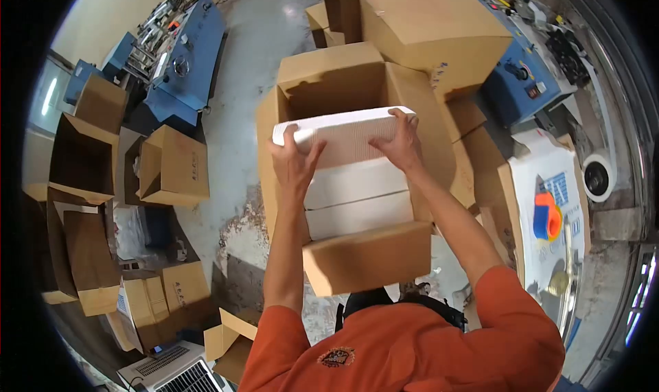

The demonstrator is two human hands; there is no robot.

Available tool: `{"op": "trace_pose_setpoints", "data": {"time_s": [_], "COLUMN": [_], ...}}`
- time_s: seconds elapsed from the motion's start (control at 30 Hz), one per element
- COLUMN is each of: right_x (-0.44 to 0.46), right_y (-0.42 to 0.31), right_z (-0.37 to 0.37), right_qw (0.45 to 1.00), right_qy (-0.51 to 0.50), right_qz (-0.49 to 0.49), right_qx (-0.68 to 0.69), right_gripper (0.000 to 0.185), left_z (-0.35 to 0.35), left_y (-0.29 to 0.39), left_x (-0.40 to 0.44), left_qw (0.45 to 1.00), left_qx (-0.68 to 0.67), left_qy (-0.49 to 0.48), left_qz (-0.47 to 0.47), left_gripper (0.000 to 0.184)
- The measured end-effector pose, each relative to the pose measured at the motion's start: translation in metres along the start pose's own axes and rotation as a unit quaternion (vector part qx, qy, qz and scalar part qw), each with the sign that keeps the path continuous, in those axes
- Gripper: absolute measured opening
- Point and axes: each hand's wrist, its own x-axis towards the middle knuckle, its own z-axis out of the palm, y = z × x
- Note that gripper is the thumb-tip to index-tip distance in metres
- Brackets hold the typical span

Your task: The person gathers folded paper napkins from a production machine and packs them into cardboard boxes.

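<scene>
Between my two hands is a white box (343, 121) with a ribbed, corrugated-looking side facing me. My left hand (294, 160) grips its left end, thumb on the near side and fingers over the top. My right hand (401, 141) holds the right end in the same way. The held box is tilted, over an open cardboard carton (367, 258) whose flaps are spread. Inside the carton, nearer to me, two white boxes (358, 213) lie side by side. What lies under the held box is hidden.
Large closed cartons (436, 25) stand behind the open one. Several open cartons (175, 165) line the left side. Blue machines (189, 55) stand at left and right. An orange-and-blue tape dispenser (547, 217) lies on a printed white sheet (542, 165) at right.
</scene>
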Motion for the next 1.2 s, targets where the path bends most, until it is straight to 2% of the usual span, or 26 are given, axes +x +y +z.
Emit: {"op": "trace_pose_setpoints", "data": {"time_s": [0.03, 0.1, 0.13, 0.17, 0.2, 0.27, 0.3, 0.37, 0.43, 0.47, 0.53, 0.6, 0.63, 0.67, 0.7, 0.73, 0.8, 0.83, 0.9, 0.93, 0.97, 1.0, 1.03, 1.1, 1.17, 1.2], "right_x": [0.016, 0.042, 0.049, 0.057, 0.062, 0.069, 0.071, 0.069, 0.066, 0.068, 0.068, 0.074, 0.076, 0.073, 0.078, 0.073, 0.064, 0.067, 0.063, 0.073, 0.063, 0.052, 0.031, 0.035, 0.035, 0.041], "right_y": [0.009, 0.033, 0.053, 0.064, 0.074, 0.094, 0.103, 0.122, 0.138, 0.143, 0.15, 0.165, 0.172, 0.179, 0.182, 0.194, 0.21, 0.216, 0.234, 0.173, 0.167, 0.179, 0.226, 0.154, 0.089, 0.054], "right_z": [0.02, 0.06, 0.084, 0.098, 0.11, 0.131, 0.138, 0.156, 0.168, 0.173, 0.185, 0.197, 0.203, 0.207, 0.209, 0.22, 0.234, 0.24, 0.247, 0.208, 0.211, 0.222, 0.264, 0.229, 0.181, 0.135], "right_qw": [1.0, 0.994, 0.997, 0.994, 0.991, 0.986, 0.983, 0.971, 0.933, 0.931, 0.95, 0.949, 0.948, 0.947, 0.921, 0.911, 0.891, 0.893, 0.882, 0.845, 0.863, 0.878, 0.913, 0.955, 0.981, 0.98], "right_qy": [-0.007, -0.053, -0.04, -0.051, -0.062, -0.084, -0.103, -0.153, -0.251, -0.255, -0.196, -0.207, -0.213, -0.22, -0.278, -0.306, -0.351, -0.346, -0.398, -0.41, -0.372, -0.331, -0.306, -0.201, -0.069, -0.136], "right_qz": [-0.002, 0.089, 0.072, 0.096, 0.122, 0.139, 0.146, 0.172, 0.209, 0.213, 0.213, 0.212, 0.207, 0.205, 0.258, 0.243, 0.23, 0.233, 0.192, 0.204, 0.185, 0.17, 0.14, 0.064, -0.071, -0.068], "right_qx": [0.0, 0.016, 0.009, -0.003, -0.016, -0.042, -0.042, -0.066, -0.149, -0.152, -0.118, -0.111, -0.112, -0.113, -0.095, -0.131, -0.174, -0.172, -0.165, -0.275, -0.287, -0.301, -0.231, -0.21, -0.167, -0.131], "right_gripper": [0.084, 0.084, 0.083, 0.082, 0.081, 0.078, 0.077, 0.077, 0.077, 0.077, 0.078, 0.081, 0.081, 0.082, 0.087, 0.09, 0.097, 0.097, 0.096, 0.089, 0.081, 0.074, 0.059, 0.041, 0.024, 0.028], "left_z": [0.016, 0.052, 0.075, 0.098, 0.109, 0.163, 0.182, 0.212, 0.248, 0.272, 0.279, 0.265, 0.285, 0.319, 0.328, 0.337, 0.323, 0.334, 0.365, 0.358, 0.345, 0.331, 0.322, 0.302, 0.284, 0.271], "left_y": [-0.013, -0.041, -0.061, -0.079, -0.08, -0.118, -0.129, -0.143, -0.182, -0.212, -0.218, -0.184, -0.211, -0.262, -0.273, -0.282, -0.261, -0.275, -0.331, -0.325, -0.312, -0.296, -0.278, -0.242, -0.195, -0.161], "left_x": [0.015, 0.036, 0.04, 0.043, 0.048, 0.043, 0.036, 0.023, 0.005, 0.0, -0.004, 0.022, 0.018, 0.002, -0.004, -0.009, -0.006, -0.005, -0.02, -0.012, -0.012, -0.01, -0.004, 0.022, 0.05, 0.063], "left_qw": [1.0, 0.999, 0.998, 0.998, 0.986, 0.997, 0.987, 0.969, 0.968, 0.972, 0.968, 0.942, 0.942, 0.957, 0.962, 0.965, 0.957, 0.958, 0.905, 0.907, 0.893, 0.869, 0.854, 0.863, 0.902, 0.917], "left_qx": [0.019, 0.017, 0.027, 0.038, -0.022, 0.004, 0.017, 0.047, 0.077, 0.123, 0.171, 0.106, 0.103, 0.088, 0.081, 0.073, 0.065, 0.065, 0.18, 0.179, 0.141, 0.112, 0.11, 0.104, 0.039, -0.019], "left_qy": [-0.011, -0.021, -0.025, -0.029, -0.085, 0.007, -0.032, -0.069, -0.102, -0.12, -0.144, -0.164, -0.165, -0.196, -0.211, -0.225, -0.235, -0.236, -0.385, -0.381, -0.416, -0.433, -0.442, -0.426, -0.363, -0.325], "left_qz": [-0.007, -0.037, -0.044, -0.05, -0.145, -0.077, -0.159, -0.233, -0.218, -0.163, -0.11, -0.273, -0.274, -0.195, -0.154, -0.112, -0.156, -0.149, 0.005, 0.017, -0.097, -0.211, -0.252, -0.251, -0.232, -0.23], "left_gripper": [0.064, 0.064, 0.064, 0.064, 0.063, 0.061, 0.056, 0.054, 0.052, 0.052, 0.052, 0.052, 0.052, 0.052, 0.053, 0.053, 0.055, 0.055, 0.06, 0.06, 0.062, 0.064, 0.059, 0.05, 0.042, 0.038]}}
